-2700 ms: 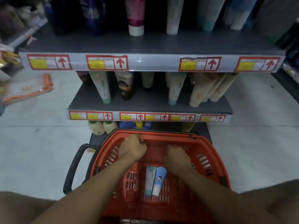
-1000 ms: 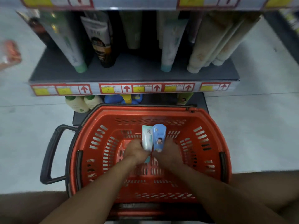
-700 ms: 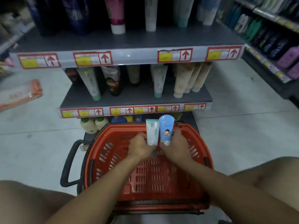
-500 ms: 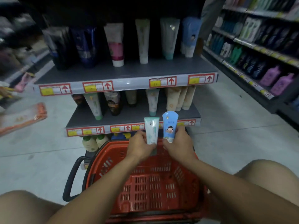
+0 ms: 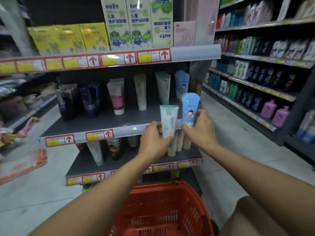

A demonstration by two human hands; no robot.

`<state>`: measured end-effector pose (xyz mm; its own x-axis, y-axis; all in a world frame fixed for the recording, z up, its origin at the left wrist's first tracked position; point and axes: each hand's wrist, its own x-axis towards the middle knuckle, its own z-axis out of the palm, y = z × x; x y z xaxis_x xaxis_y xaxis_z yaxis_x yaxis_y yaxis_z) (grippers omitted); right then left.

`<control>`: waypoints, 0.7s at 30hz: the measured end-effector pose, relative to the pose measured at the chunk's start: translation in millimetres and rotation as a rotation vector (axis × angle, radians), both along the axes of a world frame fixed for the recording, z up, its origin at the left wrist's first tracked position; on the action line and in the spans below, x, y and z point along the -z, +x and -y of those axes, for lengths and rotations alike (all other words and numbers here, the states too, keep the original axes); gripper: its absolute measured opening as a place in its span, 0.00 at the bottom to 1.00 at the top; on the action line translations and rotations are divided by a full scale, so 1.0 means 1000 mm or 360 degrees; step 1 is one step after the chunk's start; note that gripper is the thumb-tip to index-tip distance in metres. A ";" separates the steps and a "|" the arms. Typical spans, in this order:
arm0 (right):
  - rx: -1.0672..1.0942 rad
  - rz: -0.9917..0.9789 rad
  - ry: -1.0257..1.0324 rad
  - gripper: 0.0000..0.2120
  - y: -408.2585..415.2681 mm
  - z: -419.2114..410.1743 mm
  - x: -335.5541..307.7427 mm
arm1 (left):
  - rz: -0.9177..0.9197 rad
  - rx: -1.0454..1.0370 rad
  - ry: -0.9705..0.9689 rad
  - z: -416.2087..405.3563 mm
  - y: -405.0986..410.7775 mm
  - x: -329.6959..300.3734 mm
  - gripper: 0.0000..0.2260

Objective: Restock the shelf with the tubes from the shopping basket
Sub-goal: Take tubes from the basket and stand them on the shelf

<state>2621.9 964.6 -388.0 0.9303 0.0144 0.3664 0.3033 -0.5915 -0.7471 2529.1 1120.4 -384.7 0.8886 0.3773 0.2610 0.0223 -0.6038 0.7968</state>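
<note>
orange plastic fills the bottom of the view: the shopping basket [image 5: 163,212] sits low at 6 o'clock, its slotted floor bare where it shows. above it both bare arms reach forward and up toward the middle shelf [image 5: 109,120], a dark grey board with a pale front strip carrying red-framed price tags [image 5: 99,135].

the left hand [image 5: 154,139] is clamped on a mint-and-white tube [image 5: 168,120], thumb on the left edge and fingers wrapped at the lower end, the tube upright with its flat crimp on top. the right hand [image 5: 200,128] is clamped on a blue tube [image 5: 190,108] with a small cartoon figure printed on it, also upright, rounded crimp on top. the two tubes stand just beside each other, the blue one at 3 o'clock of the mint one and reaching higher. both are in front of the shelf's front strip near its right end, held in the air, not resting on the board.

on that shelf stand rows of tubes, caps down: black and dark blue ones at 9 o'clock, a pink-and-white tube [image 5: 117,97], a pale green one, a mint one, and at the right end a blue tube that looks to be the same cartoon design, though blur makes that unsure. the shelf above holds yellow boxes [image 5: 68,38] and tall cream cartons [image 5: 129,23]. the shelf below, partly hidden by the hands, holds more tubes. at 3 o'clock a side aisle carries bottles, among them purple bottles [image 5: 274,113].
</note>
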 end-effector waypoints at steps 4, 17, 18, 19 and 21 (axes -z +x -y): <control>0.0011 0.0075 -0.0004 0.26 0.036 0.003 -0.022 | 0.0089 -0.0009 0.0085 0.000 0.032 -0.029 0.18; -0.0006 0.0102 -0.0103 0.22 0.131 -0.006 -0.013 | 0.0158 -0.0192 0.0103 -0.020 0.146 -0.030 0.20; -0.0008 0.0106 -0.0115 0.23 0.136 -0.006 -0.011 | 0.0146 -0.0198 0.0114 -0.021 0.151 -0.026 0.20; -0.0006 0.0105 -0.0126 0.23 0.139 -0.007 -0.008 | 0.0137 -0.0205 0.0116 -0.022 0.155 -0.021 0.20; -0.0006 0.0103 -0.0135 0.25 0.146 -0.008 -0.006 | 0.0142 -0.0223 0.0107 -0.024 0.162 -0.013 0.21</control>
<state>2767.5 972.4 -381.8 0.9046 0.0513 0.4232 0.3517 -0.6508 -0.6729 2691.1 1144.1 -371.7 0.8008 0.4746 0.3652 0.0409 -0.6518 0.7573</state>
